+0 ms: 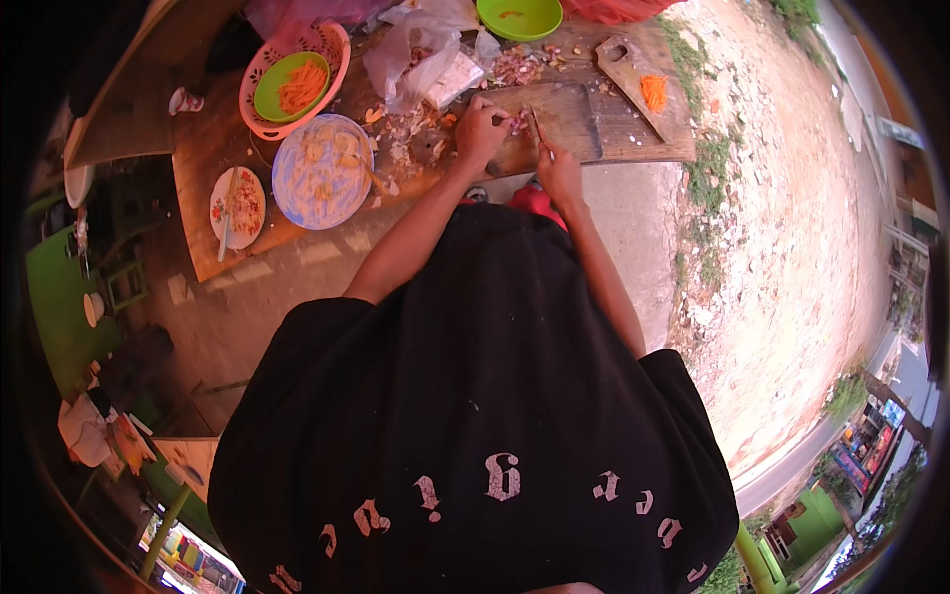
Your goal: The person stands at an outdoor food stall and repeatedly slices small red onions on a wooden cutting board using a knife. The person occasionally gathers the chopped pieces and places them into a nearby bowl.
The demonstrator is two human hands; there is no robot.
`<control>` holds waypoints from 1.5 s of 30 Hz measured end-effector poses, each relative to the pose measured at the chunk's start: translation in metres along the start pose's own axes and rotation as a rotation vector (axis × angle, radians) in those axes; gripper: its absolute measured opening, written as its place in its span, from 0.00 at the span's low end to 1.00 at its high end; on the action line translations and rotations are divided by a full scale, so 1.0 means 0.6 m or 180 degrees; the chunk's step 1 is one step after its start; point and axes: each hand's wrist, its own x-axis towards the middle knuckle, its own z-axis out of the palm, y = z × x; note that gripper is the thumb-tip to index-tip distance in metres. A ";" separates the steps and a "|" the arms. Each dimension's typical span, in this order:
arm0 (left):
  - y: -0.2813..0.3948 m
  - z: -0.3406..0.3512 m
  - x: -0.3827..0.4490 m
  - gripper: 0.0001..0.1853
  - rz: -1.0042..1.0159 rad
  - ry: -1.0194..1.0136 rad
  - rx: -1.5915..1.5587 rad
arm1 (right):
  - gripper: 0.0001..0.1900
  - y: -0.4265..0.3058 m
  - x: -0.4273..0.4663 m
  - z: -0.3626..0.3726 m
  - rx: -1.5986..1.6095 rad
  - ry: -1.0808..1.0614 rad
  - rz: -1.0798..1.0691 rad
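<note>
My right hand grips a knife, its blade pointing away from me over a wooden cutting board. Small purplish chopped pieces, seemingly shallot, lie on the board between the blade and my left hand. The left fingers are curled beside these pieces at the board's left part; whether they pinch one is too small to tell. Beyond the board is a heap of purplish peelings or pieces. Skins and scraps are strewn to the left of my left hand.
On the wooden table stand a batter-smeared bowl, a plate with utensils, and a pink basket holding a green bowl of carrot shreds. A smaller board bears more carrot. Plastic bags and another green bowl lie behind.
</note>
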 end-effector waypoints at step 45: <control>-0.007 0.012 -0.019 0.04 0.0284 0.0399 -0.0397 | 0.20 -0.007 0.011 0.026 0.0037 -0.0111 -0.0749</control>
